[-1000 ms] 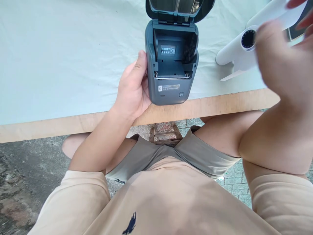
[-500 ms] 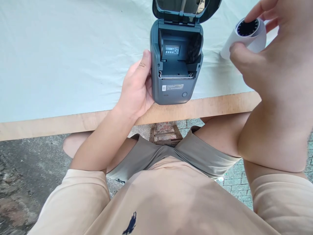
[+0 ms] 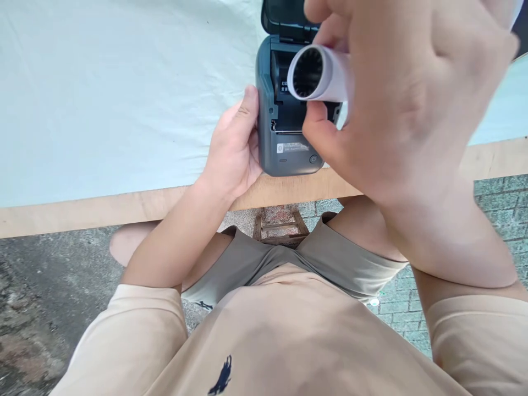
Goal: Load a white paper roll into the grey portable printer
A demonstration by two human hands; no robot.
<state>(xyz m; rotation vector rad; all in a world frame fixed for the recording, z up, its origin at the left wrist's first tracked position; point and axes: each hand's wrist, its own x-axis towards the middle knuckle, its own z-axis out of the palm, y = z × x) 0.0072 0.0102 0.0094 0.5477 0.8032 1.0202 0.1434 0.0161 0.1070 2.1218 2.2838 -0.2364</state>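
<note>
Since the earlier frame, the right hand (image 3: 412, 104) has carried the white roll (image 3: 336, 77) from the right side of the worktop (image 3: 94, 213) across to the printer (image 3: 270, 140). Both the printer and the left hand (image 3: 235, 137) have stayed nearly where they were.

Now the roll is in front of the printer's bay (image 3: 292, 115), covering much of its right part. It lies tilted, with one end and its dark, toothed core (image 3: 307, 71) turned toward the left. Its far end is hidden by the right hand, whose grip is clamped on the roll, the thumb (image 3: 324, 126) below and fingers above. Whether the roll touches the printer cannot be told.

The left hand's grip is closed on the printer's left side, thumb along the edge and the other fingers mostly hidden. The lid (image 3: 284, 16) stands raised at the printer's far end, partly cut off by the frame. On the printer's near face are a label (image 3: 293, 147) and, to the right below it, a round button (image 3: 313, 159).

A pale cloth (image 3: 124, 99) covers the worktop up to its bare wooden edge.
</note>
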